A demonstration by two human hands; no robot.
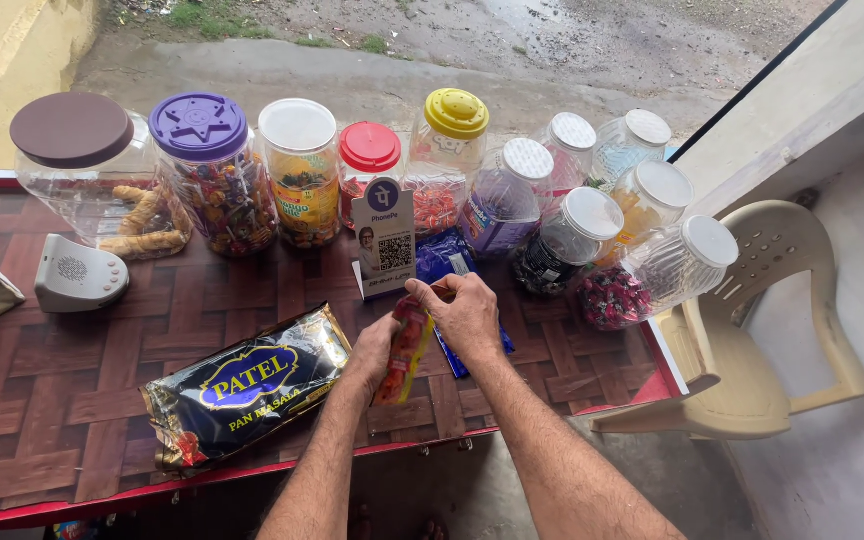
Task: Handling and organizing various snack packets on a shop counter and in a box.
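Across the dark red woven-pattern tabletop (72, 400): row of clear plastic jars along the far edge, each capped, among them a brown-lidded jar (87, 165) holding pale twisted snacks, a purple-lidded jar (214, 175) of mixed wrapped sweets, a yellow-lidded jar (449, 160), and several white-lidded jars (592, 235) tipped toward the right end. Beige plastic chair (762, 330) beside the right end of the tabletop, off the surface.

Near the front edge, left of the hands: large black-and-gold foil pouch (247, 385), lying flat, long axis running from lower left to upper right, upper right corner just beside the left wrist. Small white speaker-like box (77, 272) farther left, well apart from both hands. White card stand (385, 240) upright just beyond the hands.

At centre: narrow orange-and-red strip of small sachets (404, 352), long axis near vertical in the head view, top end leaning slightly right. Left hand (372, 350) closed around the lower-left side of the strip; fingers narrow, holding it. Right hand (467, 312) over the top end, fingers (424, 293) pinched on the upper edge. Both hands in contact with the strip; right hand higher and nearer the top end, left hand nearer the bottom end.

Under the right hand: blue foil packets (447, 255), lying on the tabletop, partly hidden, not gripped.
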